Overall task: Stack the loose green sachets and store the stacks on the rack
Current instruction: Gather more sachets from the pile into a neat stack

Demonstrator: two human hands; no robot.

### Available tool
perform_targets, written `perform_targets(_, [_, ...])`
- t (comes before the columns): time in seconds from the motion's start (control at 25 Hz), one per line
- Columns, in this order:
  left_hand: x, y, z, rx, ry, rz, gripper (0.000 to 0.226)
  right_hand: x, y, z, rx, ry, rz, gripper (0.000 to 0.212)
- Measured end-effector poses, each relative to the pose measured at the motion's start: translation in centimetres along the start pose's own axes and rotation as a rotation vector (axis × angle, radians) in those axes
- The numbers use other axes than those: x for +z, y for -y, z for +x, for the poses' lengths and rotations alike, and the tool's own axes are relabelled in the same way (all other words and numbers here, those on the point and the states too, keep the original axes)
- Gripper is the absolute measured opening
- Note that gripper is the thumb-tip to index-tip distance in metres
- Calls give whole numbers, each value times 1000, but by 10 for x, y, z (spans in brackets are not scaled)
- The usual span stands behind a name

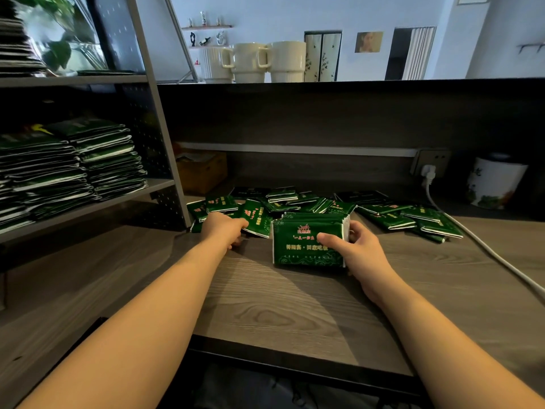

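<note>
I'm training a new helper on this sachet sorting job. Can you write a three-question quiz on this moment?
1. True or false: the right hand holds a stack of green sachets standing on edge on the table.
2. What is the left hand reaching for?
A. a mug
B. a loose sachet
C. the white cable
3. Fill in: finished stacks already lie on the rack to the person's ____.

Key: 1 true; 2 B; 3 left.
</note>
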State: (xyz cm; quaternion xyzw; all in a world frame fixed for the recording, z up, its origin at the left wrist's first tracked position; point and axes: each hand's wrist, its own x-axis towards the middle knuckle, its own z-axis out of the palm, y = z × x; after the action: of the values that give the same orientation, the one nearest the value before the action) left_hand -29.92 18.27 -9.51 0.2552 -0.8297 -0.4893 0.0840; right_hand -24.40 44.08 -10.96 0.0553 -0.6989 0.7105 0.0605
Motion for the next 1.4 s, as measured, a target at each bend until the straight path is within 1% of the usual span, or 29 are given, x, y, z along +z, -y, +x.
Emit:
perform_targets(0.12, [-7, 3, -12, 11, -23, -399, 7, -2, -1, 2, 14, -19, -2, 45])
perform_targets(0.2, [-20, 8, -22, 36, -66, -587, 8, -2, 0, 0, 12, -23, 5, 44])
perform_targets(0.28, [-35, 12, -33, 41, -120, -626, 4, -2, 2, -2, 10, -26, 2, 44])
perform_targets(0.36, [-46, 18, -45, 46, -183, -640, 15, -3, 4, -5, 14, -35, -2, 44])
perform_targets(0.4, [-51, 21, -49, 52, -198, -684, 18, -3, 4, -5, 18, -37, -5, 45])
perform_targets(0.48, [-59, 28, -56, 69, -152, -805, 19, -3, 5, -6, 23, -31, -11, 46])
perform_targets(0.6, [-63, 39, -68, 123, 63, -913, 21, -3, 5, -7, 21, -20, -18, 47])
perform_targets(0.68, [-61, 43, -75, 170, 218, -881, 22, -3, 4, -8, 20, -8, -18, 48])
perform_targets(0.76, [-54, 43, -81, 278, 254, -671, 22, -3, 4, -10, 24, 26, -34, 50])
perform_targets(0.84, [-47, 39, -84, 400, 180, -476, 20, -3, 5, -11, 22, 62, -72, 54])
perform_targets(0.88, [-45, 36, -86, 449, 135, -424, 19, -2, 7, -13, 11, 91, -83, 62])
perform_targets(1.0, [-38, 33, -91, 541, 47, -347, 16, -1, 11, -18, -24, 172, -128, 99])
perform_targets(1.04, [-36, 33, -94, 558, 38, -319, 15, -1, 10, -19, -43, 196, -169, 104])
perform_targets(1.12, [-30, 35, -98, 579, 47, -270, 16, 1, 12, -21, -56, 227, -231, 104])
perform_targets(1.2, [-25, 35, -102, 607, 59, -233, 17, 2, 14, -24, -74, 269, -277, 115])
perform_targets(1.24, [-24, 33, -102, 619, 69, -222, 17, 3, 14, -25, -69, 287, -286, 116])
perform_targets(1.28, [-22, 32, -101, 622, 78, -217, 19, 2, 15, -25, -73, 299, -288, 111])
perform_targets(1.36, [-18, 28, -100, 588, 113, -219, 24, 3, 16, -27, -60, 315, -301, 84])
perform_targets(1.4, [-15, 26, -99, 540, 145, -220, 31, 3, 17, -28, -58, 315, -302, 73])
